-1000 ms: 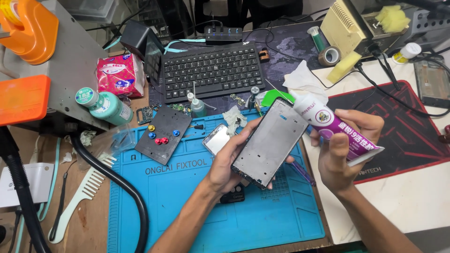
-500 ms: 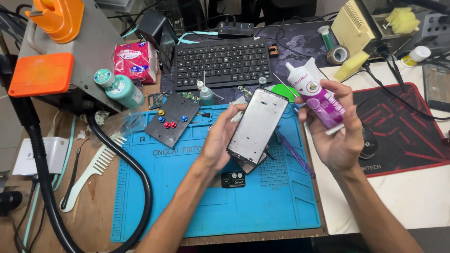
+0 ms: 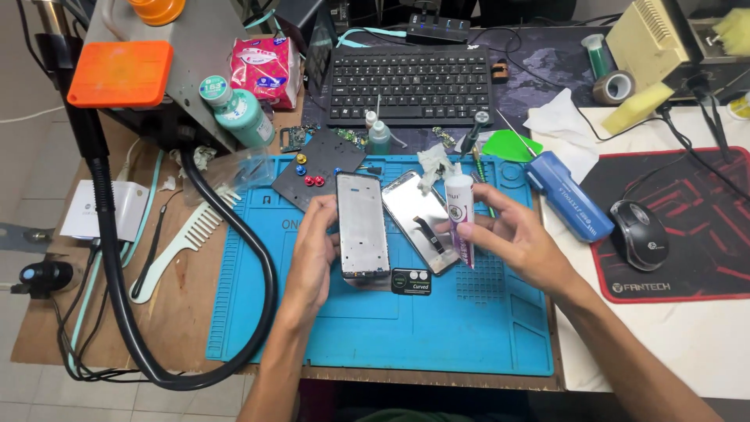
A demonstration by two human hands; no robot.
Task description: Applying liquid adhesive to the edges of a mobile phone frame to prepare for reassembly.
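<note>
2 hands (image 3: pixel 312 254) (image 3: pixel 512 234) work: left fingers pinch a thin, fragile phone frame (image 3: pixel 362 225) by its edges; right fingers wrap a light glue tube (image 3: pixel 460 217).

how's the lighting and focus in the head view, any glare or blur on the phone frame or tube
Head view: even, soft light with faint shadows; the phone frame in the left hand and the white tube in the right hand are sharp; mild sheen on the second phone panel; slight wide-angle bending at the edges.

Wooden bench (image 3: pixel 187 312), blue work mat (image 3: pixel 375 328), black keyboard (image 3: pixel 410 82), pale comb (image 3: pixel 176 246), black hose (image 3: pixel 234 234), red-edged mouse pad (image 3: pixel 703 266)
</note>
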